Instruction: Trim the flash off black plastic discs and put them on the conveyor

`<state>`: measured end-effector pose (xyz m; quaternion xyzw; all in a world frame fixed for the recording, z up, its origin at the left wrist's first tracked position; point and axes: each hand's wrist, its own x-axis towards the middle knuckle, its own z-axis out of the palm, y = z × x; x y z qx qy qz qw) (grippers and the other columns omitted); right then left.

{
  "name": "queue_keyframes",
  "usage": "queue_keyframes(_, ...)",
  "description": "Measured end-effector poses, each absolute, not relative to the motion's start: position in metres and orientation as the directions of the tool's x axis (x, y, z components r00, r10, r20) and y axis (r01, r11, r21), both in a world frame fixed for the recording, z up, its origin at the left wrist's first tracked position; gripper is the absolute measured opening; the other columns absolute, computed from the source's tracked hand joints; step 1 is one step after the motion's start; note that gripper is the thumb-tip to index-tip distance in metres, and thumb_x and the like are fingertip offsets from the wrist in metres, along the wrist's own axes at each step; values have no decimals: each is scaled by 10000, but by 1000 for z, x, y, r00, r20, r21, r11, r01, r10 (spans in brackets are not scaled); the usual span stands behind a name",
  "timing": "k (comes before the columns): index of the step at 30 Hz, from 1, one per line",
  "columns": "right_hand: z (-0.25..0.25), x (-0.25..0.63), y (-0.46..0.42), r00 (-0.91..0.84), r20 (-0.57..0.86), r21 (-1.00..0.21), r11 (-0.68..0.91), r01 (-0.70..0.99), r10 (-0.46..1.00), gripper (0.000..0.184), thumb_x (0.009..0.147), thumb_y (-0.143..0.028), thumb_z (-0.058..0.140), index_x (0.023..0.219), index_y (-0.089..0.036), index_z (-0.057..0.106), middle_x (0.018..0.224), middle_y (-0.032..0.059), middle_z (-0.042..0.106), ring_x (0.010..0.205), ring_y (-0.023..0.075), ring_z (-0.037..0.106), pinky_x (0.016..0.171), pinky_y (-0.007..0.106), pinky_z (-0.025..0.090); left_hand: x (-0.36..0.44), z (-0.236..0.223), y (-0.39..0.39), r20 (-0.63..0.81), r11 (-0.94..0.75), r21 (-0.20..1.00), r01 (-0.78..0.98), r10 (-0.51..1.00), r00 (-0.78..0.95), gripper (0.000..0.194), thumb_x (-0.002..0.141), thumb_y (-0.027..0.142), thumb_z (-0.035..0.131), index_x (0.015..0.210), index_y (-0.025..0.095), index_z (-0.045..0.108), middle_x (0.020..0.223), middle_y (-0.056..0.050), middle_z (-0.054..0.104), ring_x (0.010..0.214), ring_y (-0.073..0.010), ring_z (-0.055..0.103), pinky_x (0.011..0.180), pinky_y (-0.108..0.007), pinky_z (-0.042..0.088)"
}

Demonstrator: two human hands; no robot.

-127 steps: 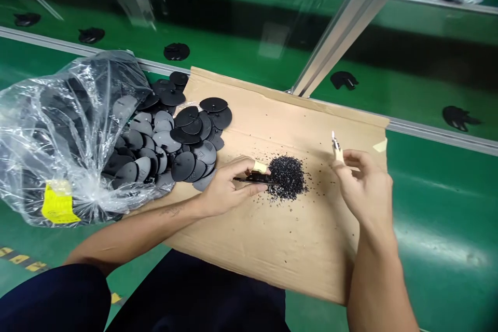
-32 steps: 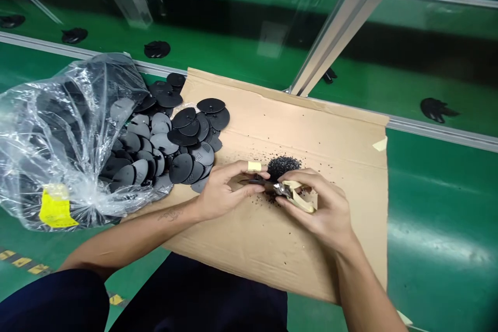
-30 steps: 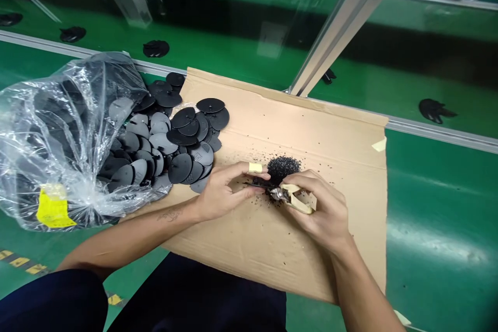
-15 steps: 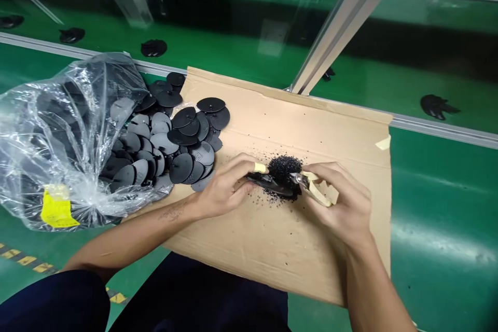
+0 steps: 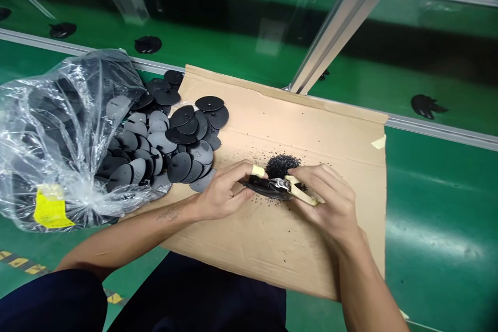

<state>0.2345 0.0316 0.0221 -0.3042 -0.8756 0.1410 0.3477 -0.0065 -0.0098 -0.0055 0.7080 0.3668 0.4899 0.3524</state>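
Observation:
Between thumb and fingers, my left hand (image 5: 222, 193) pinches a black plastic disc (image 5: 268, 190), held tilted over the cardboard. Yellowish tape wraps one of its fingers. My right hand (image 5: 329, 194) is closed around the pale-yellow handles of small cutting pliers (image 5: 280, 183), whose metal jaws reach over the disc. Whether the jaws are closed on a part of the disc is too small to tell. Just behind the disc lies a heap of tiny black plastic bits (image 5: 283, 165), with more scattered around it.
A pile of black discs (image 5: 179, 166) spreads over the left of the cardboard sheet (image 5: 249, 249). Beside it slumps a clear plastic bag (image 5: 70, 129) holding more discs. A metal post (image 5: 330, 26) rises behind the cardboard, and more black pieces lie beyond the rail (image 5: 447, 128).
My right hand has moved left, bringing the pliers' jaws from the disc's right end over its middle. The plier handles are closer together. My left hand still grips the disc.

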Motion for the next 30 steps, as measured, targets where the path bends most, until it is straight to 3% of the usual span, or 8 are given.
queue_keyframes(10, 25, 237, 28, -582, 534, -377, 789, 486, 614, 329, 914, -178, 692, 1239, -226, 689, 980, 77, 761, 766, 202, 685, 641, 335, 532, -4, -5, -9, 498, -539, 825, 172, 836, 231, 228, 909, 95, 609, 1121, 150, 671, 1008, -93, 740, 936, -165, 706, 819, -274, 582)
queue_keyframes(15, 28, 236, 27, -603, 525, -308, 794, 523, 601, 233, 944, -201, 672, 1175, -210, 697, 926, 72, 758, 724, 186, 672, 632, 324, 537, -3, -8, -10, 515, -554, 817, 162, 826, 227, 227, 917, 103, 614, 1130, 149, 676, 1011, -99, 741, 943, -168, 708, 831, -282, 592)
queue_keyframes(30, 25, 236, 26, -586, 541, -365, 796, 482, 603, 140, 935, -148, 660, 1071, -172, 678, 876, 75, 744, 727, 185, 695, 637, 302, 554, -4, -9, -10, 501, -549, 820, 164, 826, 258, 275, 900, 56, 616, 1156, 144, 663, 1036, -98, 733, 971, -154, 699, 856, -256, 571)
